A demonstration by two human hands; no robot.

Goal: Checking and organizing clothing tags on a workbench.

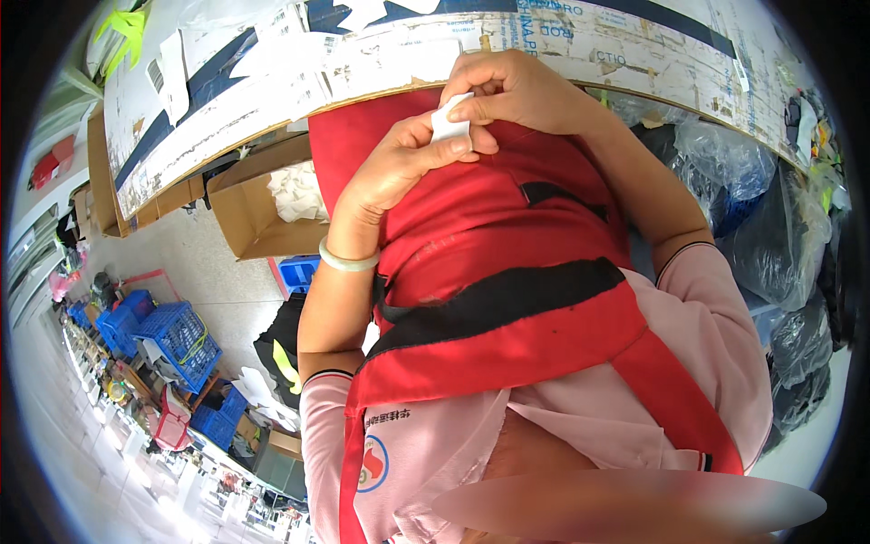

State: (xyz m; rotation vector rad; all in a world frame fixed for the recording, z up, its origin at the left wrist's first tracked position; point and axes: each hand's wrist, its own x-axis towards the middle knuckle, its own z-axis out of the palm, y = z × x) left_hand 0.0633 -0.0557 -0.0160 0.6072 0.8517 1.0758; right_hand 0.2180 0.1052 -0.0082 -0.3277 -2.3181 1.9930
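A small white piece (449,125), flat and folded-looking, is pinched between both hands above my lap; whether it is paper or cloth I cannot tell. My left hand (404,161) grips its lower end, thumb on top and fingers curled beneath. From the upper right, my right hand (513,89) holds the upper edge between thumb and bent forefinger. Both hands are just at the near edge of the worktable (399,68), over my red apron (435,222). A pale bangle (348,258) circles my left wrist.
White paper strips (172,77) and a neon-yellow piece (122,41) lie on the table at left. Below it stands an open cardboard box (249,222) with white material inside. Clear plastic bags (757,236) crowd the right. Blue crates (181,340) stand on the floor at left.
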